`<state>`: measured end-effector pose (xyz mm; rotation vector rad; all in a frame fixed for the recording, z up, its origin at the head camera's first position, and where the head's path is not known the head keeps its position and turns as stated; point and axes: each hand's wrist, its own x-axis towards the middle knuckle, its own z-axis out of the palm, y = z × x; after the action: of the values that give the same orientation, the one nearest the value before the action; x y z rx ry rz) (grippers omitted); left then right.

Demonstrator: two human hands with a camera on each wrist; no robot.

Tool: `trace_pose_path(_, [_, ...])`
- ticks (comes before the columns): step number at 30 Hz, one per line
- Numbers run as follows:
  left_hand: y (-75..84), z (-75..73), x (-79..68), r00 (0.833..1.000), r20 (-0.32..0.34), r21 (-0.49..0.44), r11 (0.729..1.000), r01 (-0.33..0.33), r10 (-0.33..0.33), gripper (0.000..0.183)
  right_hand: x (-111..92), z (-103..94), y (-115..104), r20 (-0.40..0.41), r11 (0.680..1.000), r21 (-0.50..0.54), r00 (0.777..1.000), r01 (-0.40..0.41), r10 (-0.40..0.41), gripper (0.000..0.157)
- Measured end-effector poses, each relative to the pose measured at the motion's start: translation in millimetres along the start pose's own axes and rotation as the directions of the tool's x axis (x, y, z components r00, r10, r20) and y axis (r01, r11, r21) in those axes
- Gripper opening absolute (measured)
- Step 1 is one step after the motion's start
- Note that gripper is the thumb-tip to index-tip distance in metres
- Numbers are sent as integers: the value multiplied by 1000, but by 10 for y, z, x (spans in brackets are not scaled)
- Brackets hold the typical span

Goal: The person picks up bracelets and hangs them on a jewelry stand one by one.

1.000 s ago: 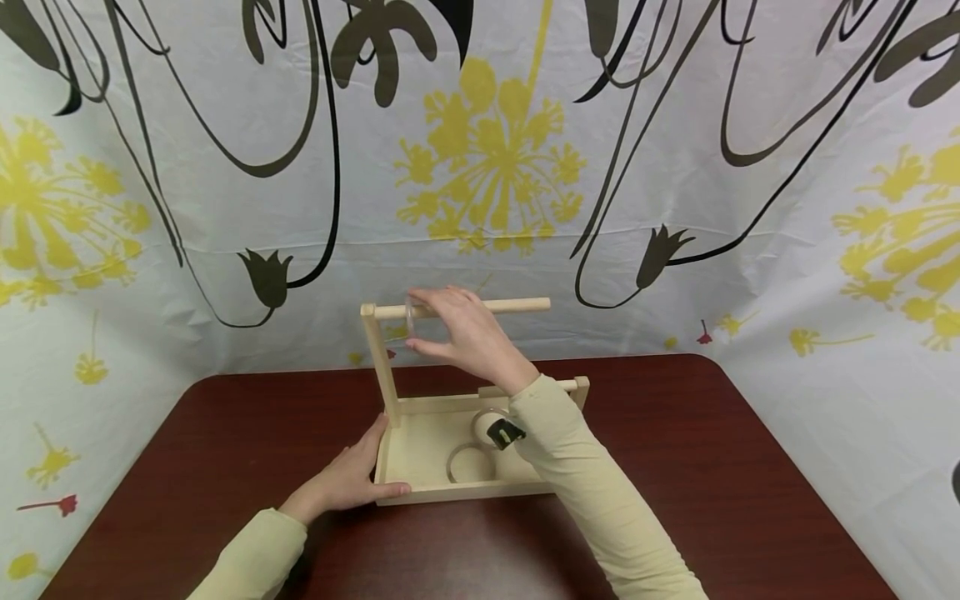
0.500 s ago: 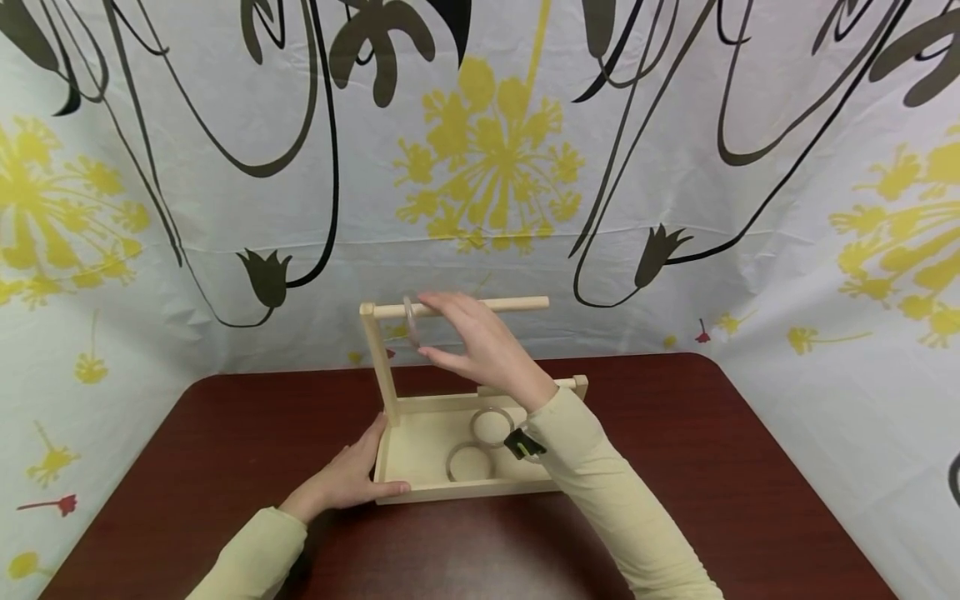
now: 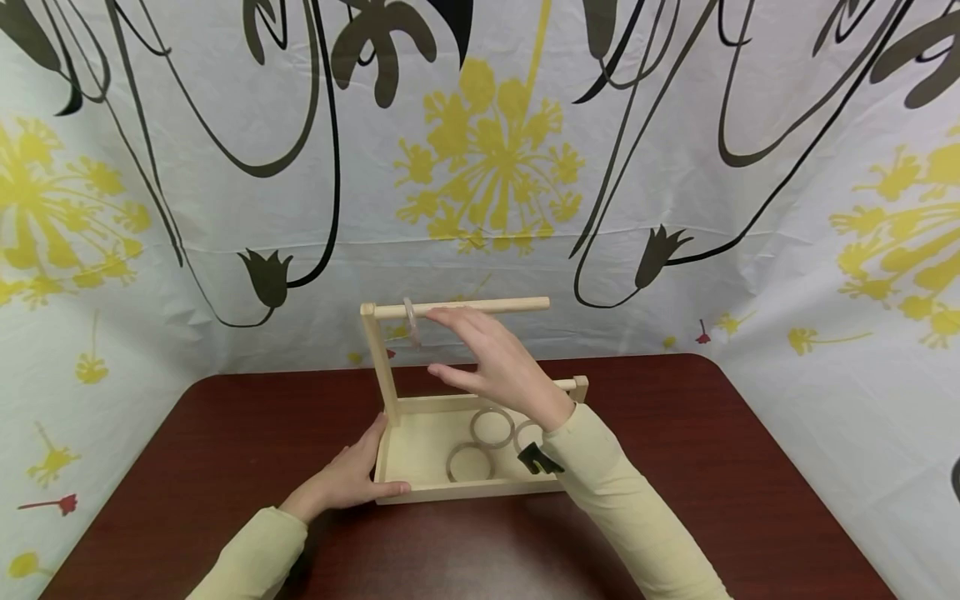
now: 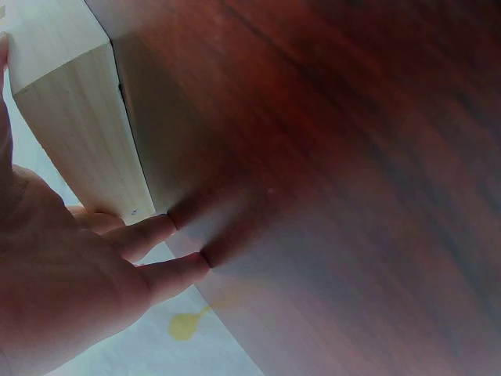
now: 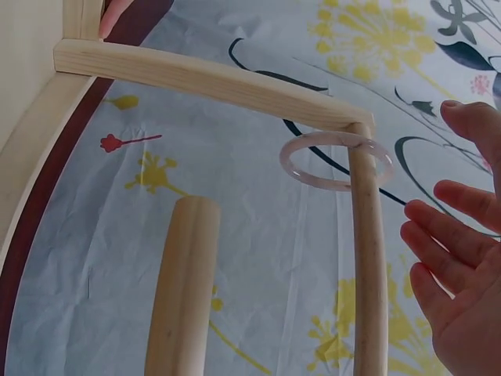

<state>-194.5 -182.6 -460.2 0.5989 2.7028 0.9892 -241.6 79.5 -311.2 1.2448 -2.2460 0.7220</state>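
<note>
Underneath, a glossy dark red-brown table [image 3: 480, 550]; behind and at both sides, white cloth [image 3: 675, 150] printed with yellow, black and red plants. Pale, smooth, faintly see-through: 1 ring [image 3: 413, 325], hanging round the upper wooden rod [image 3: 517, 304], near the post [image 3: 381, 367]. Below, in the shallow wooden tray [image 3: 465, 494], 3 more rings [image 3: 451, 462], laid flat. Right hand [image 3: 502, 358] released, thumb and fingers well parted, holding nothing, near the ring but apart from it. Left hand [image 3: 348, 475] unclenched, thumb and fingers stretched along the tray's near left corner, touching it.
</note>
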Motion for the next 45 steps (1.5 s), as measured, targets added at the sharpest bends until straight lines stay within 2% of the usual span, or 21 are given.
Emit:
trace_pose_path(8, [1,-1,0,1000,-3,-6,1000,-14,14,113,-102,15,-25,5,1000,11,1000,0,-1,60])
trace_pose_path(17, [-3,1,3,1000,-2,-9,1000,-16,16,113,-241,86,-8,16,999,35,999,-35,35,60])
trace_pose_path(27, [-3,5,-5,1000,-6,-6,1000,-11,11,112,-433,190,18,40,1000,17,999,-1,0,59])
trace_pose_path(45, [6,6,-8,1000,-8,-1,1000,-13,13,113,-691,293,33,73,996,65,996,-61,56,57])
